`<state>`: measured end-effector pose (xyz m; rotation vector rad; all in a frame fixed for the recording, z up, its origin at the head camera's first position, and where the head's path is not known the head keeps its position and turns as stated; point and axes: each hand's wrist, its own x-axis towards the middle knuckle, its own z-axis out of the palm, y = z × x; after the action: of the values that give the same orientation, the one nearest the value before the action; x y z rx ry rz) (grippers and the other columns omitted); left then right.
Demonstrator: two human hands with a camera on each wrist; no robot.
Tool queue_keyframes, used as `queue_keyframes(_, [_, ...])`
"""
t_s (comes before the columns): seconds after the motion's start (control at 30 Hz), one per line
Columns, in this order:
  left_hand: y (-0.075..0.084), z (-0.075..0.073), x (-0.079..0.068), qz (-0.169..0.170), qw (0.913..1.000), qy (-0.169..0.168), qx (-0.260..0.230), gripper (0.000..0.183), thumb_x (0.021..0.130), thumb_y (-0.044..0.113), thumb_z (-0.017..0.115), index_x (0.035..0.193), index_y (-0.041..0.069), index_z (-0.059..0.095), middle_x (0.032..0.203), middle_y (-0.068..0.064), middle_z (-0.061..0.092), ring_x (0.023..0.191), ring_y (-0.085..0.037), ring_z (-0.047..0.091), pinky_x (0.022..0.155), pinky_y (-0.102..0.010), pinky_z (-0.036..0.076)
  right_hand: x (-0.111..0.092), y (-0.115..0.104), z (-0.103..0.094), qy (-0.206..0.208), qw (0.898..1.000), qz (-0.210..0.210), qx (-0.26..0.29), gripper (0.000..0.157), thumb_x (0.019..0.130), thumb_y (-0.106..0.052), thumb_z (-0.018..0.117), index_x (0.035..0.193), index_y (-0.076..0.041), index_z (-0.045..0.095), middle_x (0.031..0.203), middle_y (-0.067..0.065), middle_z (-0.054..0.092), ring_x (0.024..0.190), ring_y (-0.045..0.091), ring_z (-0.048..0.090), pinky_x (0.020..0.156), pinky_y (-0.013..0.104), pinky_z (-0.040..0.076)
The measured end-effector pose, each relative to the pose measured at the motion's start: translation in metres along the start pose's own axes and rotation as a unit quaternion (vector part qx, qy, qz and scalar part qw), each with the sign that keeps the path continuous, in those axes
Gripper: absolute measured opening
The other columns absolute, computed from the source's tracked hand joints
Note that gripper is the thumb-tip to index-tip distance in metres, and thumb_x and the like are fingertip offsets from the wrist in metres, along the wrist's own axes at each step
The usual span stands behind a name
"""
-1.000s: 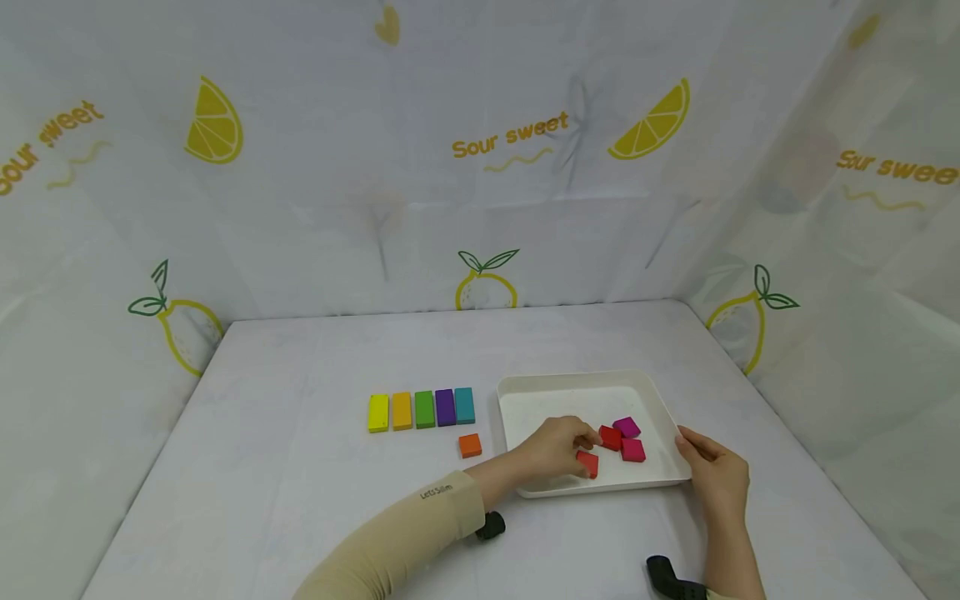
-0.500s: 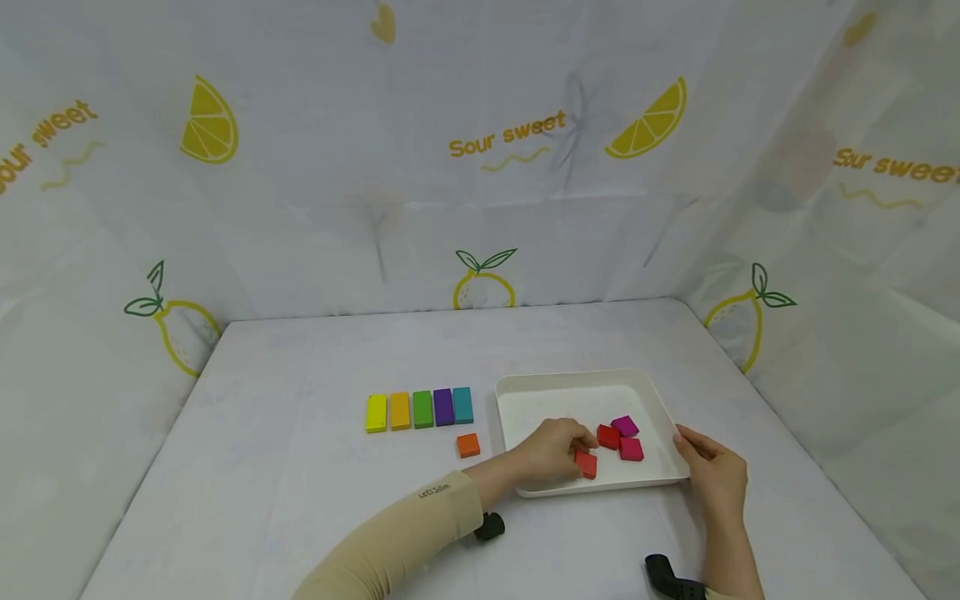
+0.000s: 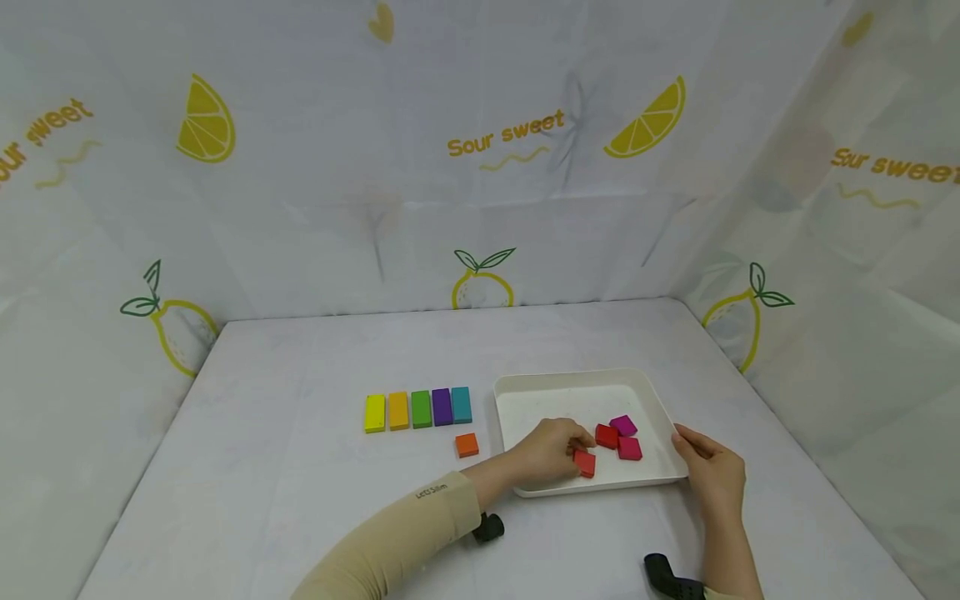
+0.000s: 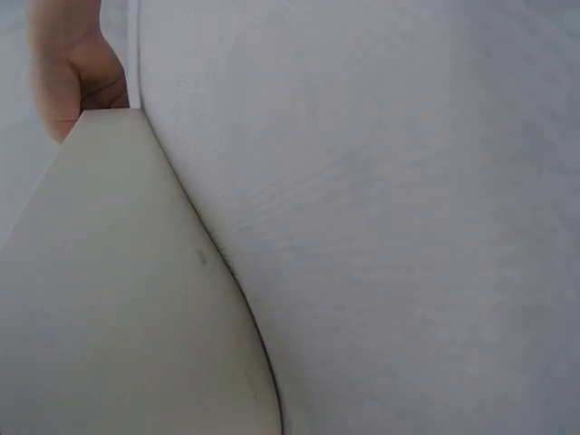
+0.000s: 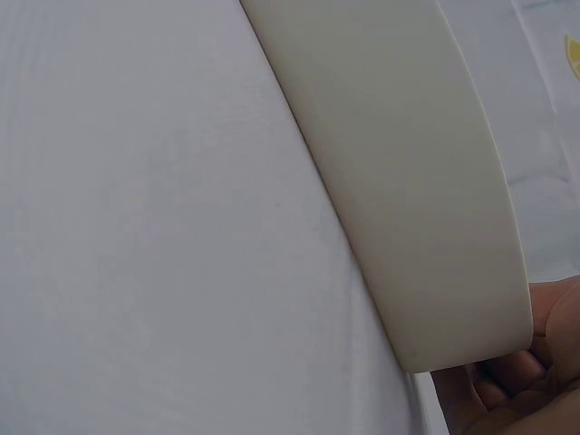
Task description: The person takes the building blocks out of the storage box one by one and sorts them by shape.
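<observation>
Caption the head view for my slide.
Left hand at a red block in a white tray, right hand gripping its right edge.

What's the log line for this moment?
left hand: at nearer red block in white tray, grip unclear | right hand: holds tray's right edge | orange block, five-block row: on table left of tray

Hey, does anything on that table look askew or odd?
Slightly: the short orange block sits alone in front of the tidy five-block row, out of line. In the tray, the red and pink blocks lie at mixed angles. Nothing looks spilled or damaged.
</observation>
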<state>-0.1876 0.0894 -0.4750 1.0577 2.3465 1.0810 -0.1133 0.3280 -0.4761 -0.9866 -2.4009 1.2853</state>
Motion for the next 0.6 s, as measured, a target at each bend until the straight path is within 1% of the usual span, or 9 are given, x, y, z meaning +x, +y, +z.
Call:
queue_keyframes(0.13, [0.000,-0.001,0.000,0.004,1.0000,0.006,0.001,0.036,0.084,0.001,0.072,0.119,0.010,0.069,0.110,0.003,0.070,0.094,0.002,0.059,0.082,-0.007,0.049,0.000,0.000,0.000,-0.003,1.000,0.001,0.000,0.047,0.094,-0.040,0.064,0.127,-0.007,0.067,0.134,0.019,0.062,0.084,-0.022,0.039,0.067,-0.002,0.038])
queue_keyframes(0.23, [0.000,-0.004,-0.003,0.007,0.9999,0.014,-0.003,0.037,0.085,0.005,0.073,0.121,0.011,0.069,0.115,0.003,0.070,0.100,0.001,0.062,0.088,-0.008,0.050,0.000,0.001,-0.001,-0.002,1.000,0.000,0.002,0.047,0.094,-0.040,0.064,0.127,-0.007,0.067,0.132,0.017,0.064,0.084,-0.022,0.039,0.067,-0.002,0.038])
queue_keyframes(0.3, [0.000,-0.009,-0.008,0.011,0.9996,0.024,-0.008,0.037,0.085,0.007,0.074,0.122,0.010,0.068,0.117,0.001,0.070,0.103,-0.002,0.064,0.092,-0.011,0.052,-0.001,0.001,-0.002,-0.001,1.000,0.000,0.005,0.046,0.094,-0.039,0.065,0.126,-0.007,0.068,0.128,0.014,0.068,0.083,-0.023,0.040,0.067,-0.002,0.038])
queue_keyframes(0.4, [-0.004,-0.020,-0.021,0.008,0.9986,0.042,-0.030,0.038,0.086,0.007,0.074,0.123,0.010,0.067,0.119,-0.001,0.069,0.107,-0.007,0.065,0.096,-0.015,0.053,-0.002,0.001,-0.002,-0.002,1.000,-0.001,0.005,0.045,0.094,-0.038,0.065,0.126,-0.007,0.068,0.125,0.012,0.070,0.081,-0.024,0.040,0.067,-0.002,0.039])
queue_keyframes(0.5, [-0.012,-0.034,-0.037,-0.005,0.9956,0.069,-0.064,0.039,0.086,0.004,0.073,0.124,0.008,0.066,0.121,-0.005,0.068,0.111,-0.013,0.066,0.098,-0.021,0.055,-0.002,0.001,-0.003,-0.003,1.000,-0.003,0.003,0.045,0.094,-0.038,0.065,0.126,-0.006,0.068,0.127,0.015,0.068,0.082,-0.023,0.041,0.067,-0.001,0.039])
queue_keyframes(0.6, [-0.023,-0.052,-0.058,-0.031,0.9903,0.105,-0.085,0.039,0.086,0.002,0.072,0.124,0.007,0.065,0.123,-0.007,0.066,0.116,-0.020,0.065,0.099,-0.028,0.056,-0.001,0.001,-0.003,-0.005,1.000,-0.003,0.000,0.047,0.094,-0.040,0.064,0.126,-0.007,0.067,0.132,0.018,0.064,0.086,-0.019,0.041,0.067,-0.001,0.038])
